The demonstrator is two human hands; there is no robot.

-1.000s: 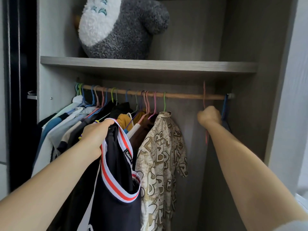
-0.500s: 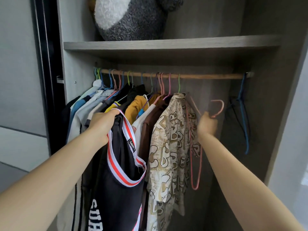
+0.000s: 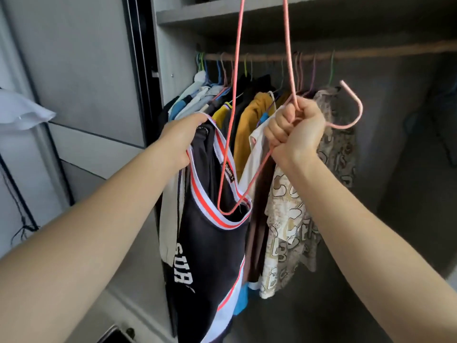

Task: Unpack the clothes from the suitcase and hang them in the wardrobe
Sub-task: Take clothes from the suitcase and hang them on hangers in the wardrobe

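Before the open wardrobe, both arms reached forward and up. On the left, the left hand gripped one shoulder strap of a black vest, its fingers curled round the white and red trim. The vest hung straight down from that hand, just in front of the clothes at the left end of the rail, with white letters showing low on its front.

To the right, the right hand was closed in a tight fist round the neck of a pink wire hanger. Its hook stuck out to the right of the fist. The body of the hanger was tipped: two wires ran up out of view at the top, and one corner dipped into the neck opening of the vest.

Farther back, a yellow top and a beige patterned shirt hung on coloured hangers from the rail, under a grey shelf. A piece of white cloth showed at the far left edge.
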